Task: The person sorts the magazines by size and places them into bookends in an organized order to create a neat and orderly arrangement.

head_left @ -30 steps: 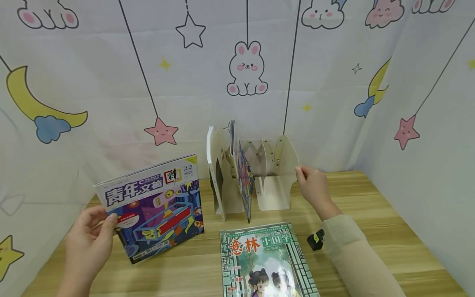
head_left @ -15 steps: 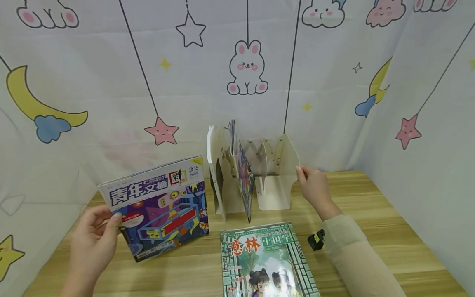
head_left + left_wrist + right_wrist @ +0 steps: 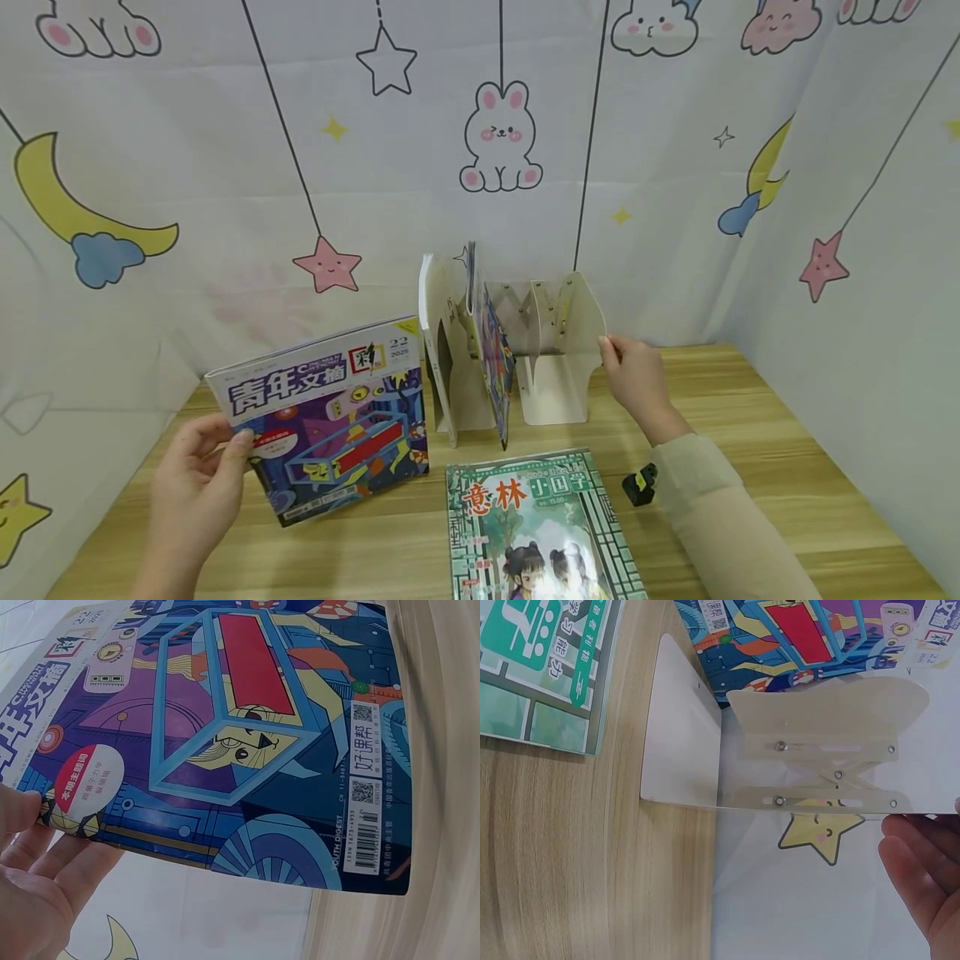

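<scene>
My left hand [image 3: 198, 475] pinches a colourful magazine [image 3: 345, 425] by its left edge, thumb on the cover and fingers behind. The magazine is upright and slightly tilted, left of an expandable bookend rack [image 3: 555, 392]. In the left wrist view the cover [image 3: 247, 742] fills most of the frame, and the hand [image 3: 45, 892] grips its edge. With thumb and fingers, my right hand [image 3: 636, 379] pinches the rack's right end plate; the right wrist view shows that hand [image 3: 926, 877] at the plate's edge [image 3: 681, 735]. Another magazine [image 3: 495, 358] leans inside the rack.
A green magazine [image 3: 540, 525] lies flat in front of the rack. Beside it on the wooden table [image 3: 780, 467] sits a small black object [image 3: 640, 485]. The rack's white left end plate [image 3: 437, 350] stands near the held magazine. Patterned cloth [image 3: 637, 125] hangs behind.
My left hand has carried the magazine a little to the right, closer to the rack. My right hand keeps its hold on the rack's plate.
</scene>
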Demonstrator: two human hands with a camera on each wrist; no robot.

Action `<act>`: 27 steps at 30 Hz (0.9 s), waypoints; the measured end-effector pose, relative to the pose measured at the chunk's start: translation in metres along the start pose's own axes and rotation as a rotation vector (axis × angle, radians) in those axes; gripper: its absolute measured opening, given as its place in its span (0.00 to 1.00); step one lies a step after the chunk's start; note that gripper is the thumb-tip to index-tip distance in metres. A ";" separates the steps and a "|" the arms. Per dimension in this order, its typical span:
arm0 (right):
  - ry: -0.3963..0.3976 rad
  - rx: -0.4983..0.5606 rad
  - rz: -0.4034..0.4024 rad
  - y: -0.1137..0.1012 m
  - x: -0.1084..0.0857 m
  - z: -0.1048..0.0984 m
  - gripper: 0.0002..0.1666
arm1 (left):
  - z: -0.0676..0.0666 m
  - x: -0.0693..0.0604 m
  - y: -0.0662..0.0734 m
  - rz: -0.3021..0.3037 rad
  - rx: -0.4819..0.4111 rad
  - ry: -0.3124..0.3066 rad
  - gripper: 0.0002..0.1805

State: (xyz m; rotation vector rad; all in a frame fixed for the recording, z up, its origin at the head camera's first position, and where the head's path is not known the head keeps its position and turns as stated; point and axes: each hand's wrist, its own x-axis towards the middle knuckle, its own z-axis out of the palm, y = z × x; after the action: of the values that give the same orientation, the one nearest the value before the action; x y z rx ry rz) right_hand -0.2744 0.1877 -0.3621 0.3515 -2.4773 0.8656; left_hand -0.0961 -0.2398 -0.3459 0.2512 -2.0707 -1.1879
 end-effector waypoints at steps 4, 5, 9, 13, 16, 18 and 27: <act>0.004 -0.011 -0.001 0.000 0.000 0.000 0.21 | 0.002 0.000 0.000 -0.022 -0.014 -0.004 0.09; 0.007 -0.014 -0.005 0.000 0.000 0.000 0.21 | 0.002 0.000 0.000 -0.025 -0.017 -0.004 0.09; 0.011 -0.017 -0.009 0.000 0.000 0.000 0.21 | 0.005 0.000 0.000 -0.025 -0.025 -0.009 0.09; 0.011 -0.016 -0.005 0.000 0.000 0.001 0.22 | 0.007 -0.001 0.002 -0.023 -0.028 -0.016 0.09; 0.009 -0.017 -0.004 -0.001 0.001 0.000 0.21 | 0.008 -0.002 0.002 -0.018 -0.037 -0.017 0.09; 0.008 -0.016 -0.004 -0.001 0.001 0.000 0.21 | 0.009 -0.002 0.002 -0.012 -0.045 -0.018 0.09; 0.001 -0.008 -0.006 0.000 0.000 0.000 0.21 | 0.013 -0.004 0.004 0.000 -0.065 -0.027 0.09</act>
State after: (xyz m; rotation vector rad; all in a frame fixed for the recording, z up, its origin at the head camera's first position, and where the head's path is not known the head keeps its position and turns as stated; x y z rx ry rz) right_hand -0.2750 0.1878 -0.3625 0.3553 -2.4763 0.8537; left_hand -0.1013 -0.2265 -0.3491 0.2060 -2.0516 -1.2627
